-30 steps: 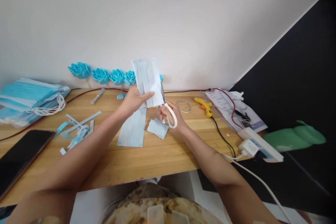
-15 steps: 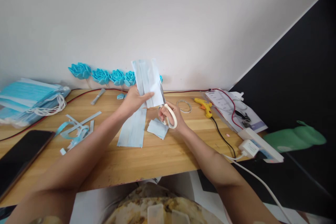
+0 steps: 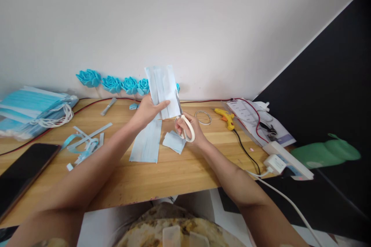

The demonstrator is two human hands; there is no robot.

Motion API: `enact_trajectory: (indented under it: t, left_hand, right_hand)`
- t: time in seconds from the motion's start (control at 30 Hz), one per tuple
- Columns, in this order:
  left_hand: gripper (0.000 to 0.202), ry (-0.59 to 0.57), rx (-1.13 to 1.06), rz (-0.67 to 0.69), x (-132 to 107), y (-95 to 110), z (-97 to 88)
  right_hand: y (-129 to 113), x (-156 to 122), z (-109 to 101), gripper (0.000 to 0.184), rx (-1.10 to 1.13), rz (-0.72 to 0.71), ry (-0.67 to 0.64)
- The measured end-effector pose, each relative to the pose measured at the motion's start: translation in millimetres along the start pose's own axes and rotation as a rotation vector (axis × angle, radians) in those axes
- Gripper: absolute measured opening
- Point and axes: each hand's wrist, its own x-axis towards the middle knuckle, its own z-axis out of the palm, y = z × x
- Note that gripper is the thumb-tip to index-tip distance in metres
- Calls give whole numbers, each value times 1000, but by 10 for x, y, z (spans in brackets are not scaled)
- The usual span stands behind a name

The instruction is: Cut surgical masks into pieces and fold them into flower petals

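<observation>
My left hand (image 3: 151, 109) pinches a pale blue pleated face mask piece (image 3: 164, 85) upright above the table, thumb across its front. In my right hand (image 3: 191, 128) are white-handled scissors (image 3: 189, 130), fingers through the loops, with the blades pointing up along the right edge of the mask piece. How far the blades are spread is hard to make out. Below my hands a long pale blue mask strip (image 3: 145, 144) lies flat, beside a small stack of cut mask pieces (image 3: 174, 142). Several blue fabric flowers (image 3: 111, 83) on sticks stand along the wall behind.
Left of my arms lie a pile of masks (image 3: 31, 104), trimmed strips (image 3: 89, 142) and a black phone (image 3: 24, 173). To the right are a roll of tape (image 3: 203, 117), a yellow glue gun (image 3: 225, 117), papers (image 3: 246, 114), a power strip (image 3: 290, 161) and a green bottle (image 3: 326, 151).
The scissors blades have shifted slightly at the right edge of the mask piece. My left hand and the things on the table stay practically where they were.
</observation>
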Motion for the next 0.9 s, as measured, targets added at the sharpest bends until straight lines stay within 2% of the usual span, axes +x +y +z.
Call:
enact_trajectory:
  t: [0.27, 0.5, 0.57, 0.9]
  left_hand:
    - [49, 51, -73, -36, -2, 36, 24]
    - [43, -8, -5, -7, -28, 47, 16]
    - [41, -19, 39, 7, -31, 42, 17]
    - [32, -38, 225, 75, -50, 72, 32]
  right_hand:
    - [30, 18, -1, 52, -20, 2, -48]
    - [-25, 29, -21, 88, 3, -1, -82]
    - [-17, 31, -32, 93, 2, -10, -87]
    - [41, 56, -88, 89, -6, -26, -98]
